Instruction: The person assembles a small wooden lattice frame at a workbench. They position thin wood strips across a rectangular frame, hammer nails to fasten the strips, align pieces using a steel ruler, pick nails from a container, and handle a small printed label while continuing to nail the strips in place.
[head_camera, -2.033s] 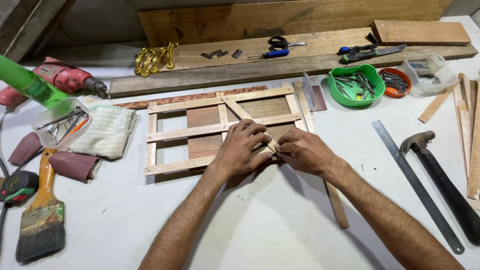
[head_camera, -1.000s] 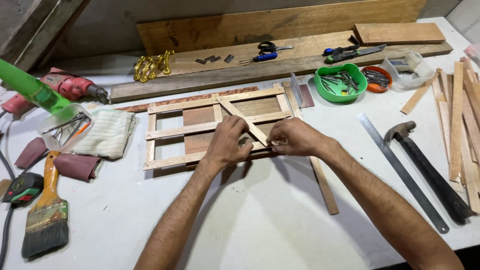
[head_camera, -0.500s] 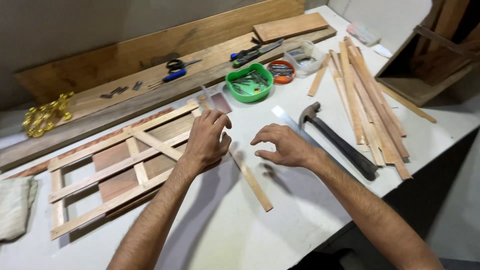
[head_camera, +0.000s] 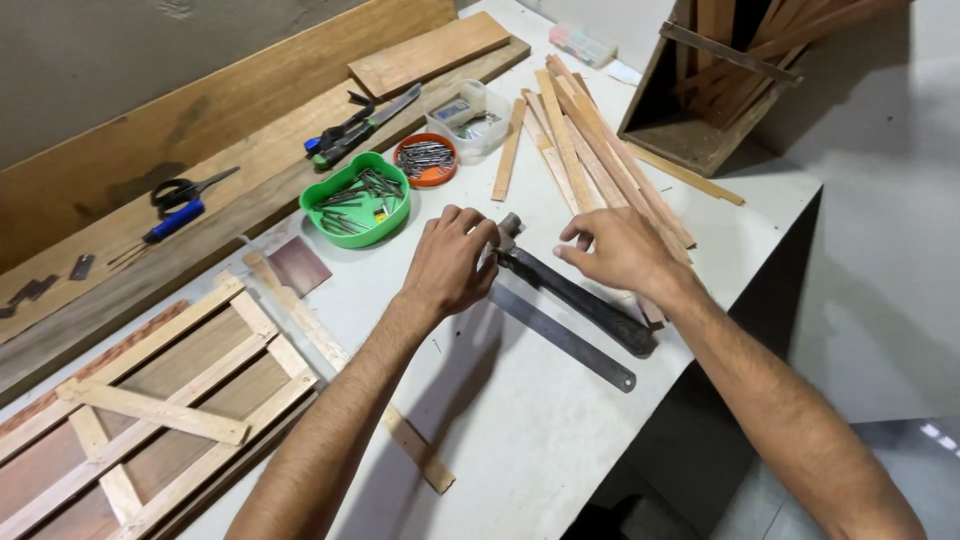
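A: While both hands hover at the hammer (head_camera: 575, 293), how would it handle?

B: Probably top-heavy and rigid. Its metal head sits under the left hand (head_camera: 452, 262), whose curled fingers touch it, not yet closed round it. The dark handle, likely the best grip, runs away from the head, just beside a steel ruler (head_camera: 560, 338).

A: And the right hand (head_camera: 617, 250)?

B: Half open, empty, above the handle, near wood strips (head_camera: 585, 135).

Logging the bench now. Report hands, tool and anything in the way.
Left hand on the hammer head, nothing gripped. Right hand open, hovering over hammer handle beside wood strips. Steel ruler lies alongside the hammer.
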